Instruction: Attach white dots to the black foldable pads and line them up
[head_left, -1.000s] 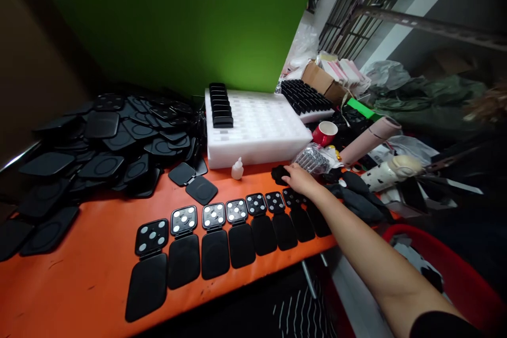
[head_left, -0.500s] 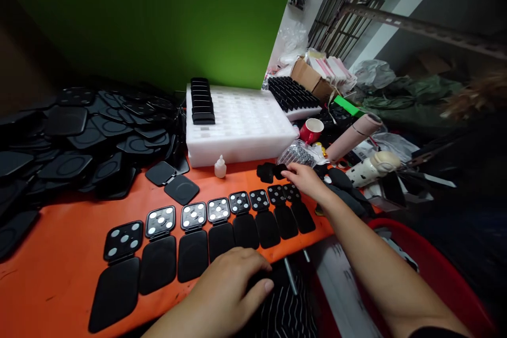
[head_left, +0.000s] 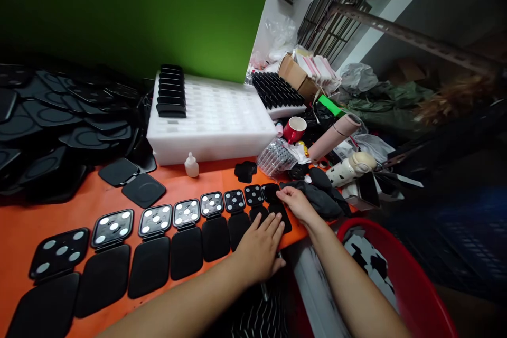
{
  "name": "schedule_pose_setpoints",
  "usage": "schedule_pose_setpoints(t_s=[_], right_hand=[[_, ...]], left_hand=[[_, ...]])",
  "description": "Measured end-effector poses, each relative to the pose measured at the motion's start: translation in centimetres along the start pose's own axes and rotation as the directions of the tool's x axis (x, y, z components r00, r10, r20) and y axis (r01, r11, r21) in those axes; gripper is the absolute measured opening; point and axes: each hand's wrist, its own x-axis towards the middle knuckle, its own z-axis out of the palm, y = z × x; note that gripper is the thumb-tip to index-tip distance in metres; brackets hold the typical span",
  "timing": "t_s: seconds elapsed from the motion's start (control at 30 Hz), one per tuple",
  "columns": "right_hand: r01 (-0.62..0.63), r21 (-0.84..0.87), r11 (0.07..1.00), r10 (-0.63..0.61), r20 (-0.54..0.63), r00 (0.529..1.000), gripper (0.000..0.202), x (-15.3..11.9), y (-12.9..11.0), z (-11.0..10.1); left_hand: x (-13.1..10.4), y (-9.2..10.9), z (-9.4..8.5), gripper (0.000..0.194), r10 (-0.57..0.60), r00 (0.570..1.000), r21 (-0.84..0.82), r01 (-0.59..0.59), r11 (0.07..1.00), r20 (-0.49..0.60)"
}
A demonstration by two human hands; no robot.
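A row of folding black cases runs along the table, each opened flat. Their upper panels, such as this dotted panel [head_left: 156,218], carry pale round dots; the lower panels, such as this plain panel [head_left: 186,253], are plain black. My left hand [head_left: 259,248] lies with fingers outstretched over the lower panels near the right end. My right hand [head_left: 297,205] pinches the edge of a thin black square pad [head_left: 271,193], which covers the dots on the rightmost upper panel. A small stack of black pads [head_left: 245,171] lies just behind the row.
Many black cases [head_left: 51,121] are heaped at the left, with an unfolded case [head_left: 143,190] before them. A white dropper bottle [head_left: 191,165] stands before a white foam block [head_left: 214,145]. At right are a red mug [head_left: 295,129], pink tumbler [head_left: 335,137] and red tub [head_left: 420,285].
My right hand has brought a black pad from the stack to the rightmost upper panel. My left hand has moved from the table's edge onto the lower panels. The view has shifted right.
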Motion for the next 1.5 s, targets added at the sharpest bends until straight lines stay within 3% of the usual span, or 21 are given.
schedule_pose_setpoints(t_s=[0.3,0.6,0.9,1.23,1.5], right_hand=[[0.034,-0.062,0.997,-0.037,-0.041,0.998,0.034,0.9,1.4,0.4],[0.079,-0.142,0.987,-0.087,-0.050,0.995,0.031,0.6,1.2,0.5],[0.058,-0.289,0.956,-0.099,-0.131,0.986,0.030,0.7,1.2,1.0],[0.056,-0.399,0.915,-0.114,-0.124,0.986,0.027,0.9,0.6,0.9],[0.014,-0.486,0.874,-0.140,-0.223,0.965,0.029,0.1,0.4,1.7]], left_hand=[[-0.1,-0.2,0.7,0.073,-0.008,1.000,0.051,0.007,0.999,0.006],[-0.1,-0.2,0.6,0.073,-0.006,1.000,0.060,0.007,0.998,-0.012],[0.0,-0.3,0.8,0.072,-0.007,1.000,0.059,0.009,0.998,-0.028],[-0.1,-0.2,1.1,0.073,-0.015,1.000,0.072,0.017,0.997,-0.021],[-0.1,-0.3,1.0,0.072,-0.014,1.000,0.077,0.015,0.997,-0.018]])
